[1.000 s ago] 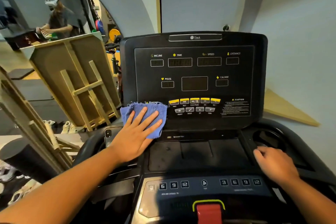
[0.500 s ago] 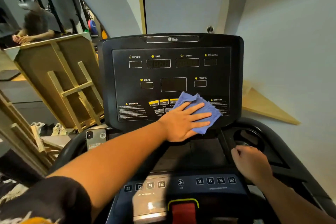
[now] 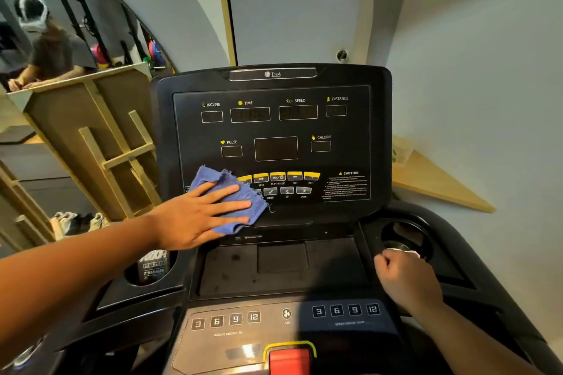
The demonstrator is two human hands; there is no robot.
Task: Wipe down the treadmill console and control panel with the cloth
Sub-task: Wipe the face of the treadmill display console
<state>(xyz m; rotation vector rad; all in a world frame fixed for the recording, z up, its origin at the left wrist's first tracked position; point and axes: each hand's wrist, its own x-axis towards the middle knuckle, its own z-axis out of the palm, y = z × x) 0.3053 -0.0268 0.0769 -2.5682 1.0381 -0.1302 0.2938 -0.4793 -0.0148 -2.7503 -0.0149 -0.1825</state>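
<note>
The left hand [image 3: 202,216] lies flat with its fingers straight and spread, pressing a blue cloth [image 3: 231,198] against the lower left part of the treadmill console [image 3: 274,131]. The cloth is crumpled and frayed along its right edge; it covers the leftmost of the yellow buttons [image 3: 286,176] and part of the grey key row beneath them, while the remaining buttons show to its right. Above the cloth the dark display windows labelled INCLINE, TIME, SPEED, DISTANCE, PULSE and CALORIE are uncovered, and a white CAUTION text block [image 3: 345,187] sits at the lower right of the panel, well apart from the cloth. The right hand [image 3: 405,278] is curled into a loose fist on the console's right side, just in front of the right cup holder [image 3: 405,237]; a small white edge shows at its knuckles, but whether it grasps anything I cannot tell. In the left cup holder a phone [image 3: 152,265] stands upright. Nearer the camera lies the lower control panel [image 3: 283,318] with two rows of 3, 6, 9, 12 keys flanking a fan button, and a red safety key [image 3: 289,359] below it. A mirror [image 3: 76,39] on the left reflects the person behind a wooden frame.
</note>
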